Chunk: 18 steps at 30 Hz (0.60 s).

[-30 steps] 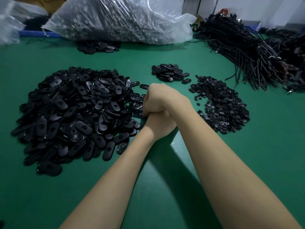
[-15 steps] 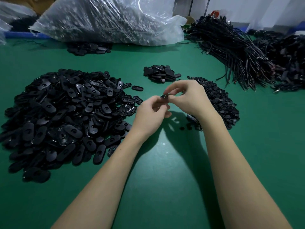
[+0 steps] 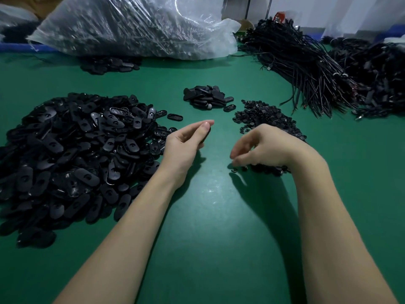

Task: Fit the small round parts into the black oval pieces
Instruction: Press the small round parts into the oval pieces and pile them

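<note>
Carefully was how this step wanted doing. My left hand [image 3: 186, 141] pinched one black oval piece [image 3: 207, 133] between thumb and fingers, just beside the big pile of ovals [image 3: 74, 154]. My right hand [image 3: 260, 148] hovered well apart from it, fingers curled down over the near edge of the heap of small round parts [image 3: 267, 119] — whether it had one yet I could not tell. Best, I judged, to take a single round part, turn the oval's hollow side up, and press squarely — never at a slant — above the green table [image 3: 208, 238].
</note>
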Tool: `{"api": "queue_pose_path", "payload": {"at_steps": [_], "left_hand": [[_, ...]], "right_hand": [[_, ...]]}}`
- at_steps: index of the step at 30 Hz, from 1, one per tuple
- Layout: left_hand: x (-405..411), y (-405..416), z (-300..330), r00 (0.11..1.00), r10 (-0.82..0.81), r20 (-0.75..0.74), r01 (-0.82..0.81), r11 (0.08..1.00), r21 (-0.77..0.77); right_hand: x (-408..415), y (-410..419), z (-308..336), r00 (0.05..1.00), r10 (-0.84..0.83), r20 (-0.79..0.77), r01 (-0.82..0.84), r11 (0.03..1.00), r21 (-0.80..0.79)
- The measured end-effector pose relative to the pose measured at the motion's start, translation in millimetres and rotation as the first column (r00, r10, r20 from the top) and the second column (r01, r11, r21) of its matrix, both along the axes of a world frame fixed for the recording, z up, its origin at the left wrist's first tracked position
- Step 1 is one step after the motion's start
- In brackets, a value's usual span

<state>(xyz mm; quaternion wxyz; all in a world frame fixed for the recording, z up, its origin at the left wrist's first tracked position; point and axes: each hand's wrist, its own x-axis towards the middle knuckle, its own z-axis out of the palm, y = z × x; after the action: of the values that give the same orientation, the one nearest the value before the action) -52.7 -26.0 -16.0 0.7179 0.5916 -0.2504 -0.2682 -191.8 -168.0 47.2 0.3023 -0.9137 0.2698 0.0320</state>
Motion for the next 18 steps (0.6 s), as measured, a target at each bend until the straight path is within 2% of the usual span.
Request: {"api": "queue_pose_path", "payload": {"at_steps": [3,5,14,18], "left_hand": [[0.0,0.0,1.2,0.999,0.017,-0.045,-0.016,1.000,0.027],[0.7,0.8,1.1,0.997,0.030,-0.071,-0.028,0.999,0.026],[5.1,2.7,1.1,0.976,-0.005,-0.218,-0.011,0.997,-0.072],[4.5,3.5,2.9,0.963,-0.031,-0.269,-0.001,0.993,-0.119]], "right_hand": [[-0.8,1.8,-0.4,0.993,0.028,-0.114,-0.026,1.000,0.014],[2.3,4.7,-3.0,0.991,0.029,-0.130,-0.026,0.999,0.021],[3.0,6.6,-7.3,0.998,-0.041,-0.049,0.039,0.999,-0.037],[1.9,7.1,-4.8,0.993,-0.085,0.081,0.081,0.995,0.057]]}}
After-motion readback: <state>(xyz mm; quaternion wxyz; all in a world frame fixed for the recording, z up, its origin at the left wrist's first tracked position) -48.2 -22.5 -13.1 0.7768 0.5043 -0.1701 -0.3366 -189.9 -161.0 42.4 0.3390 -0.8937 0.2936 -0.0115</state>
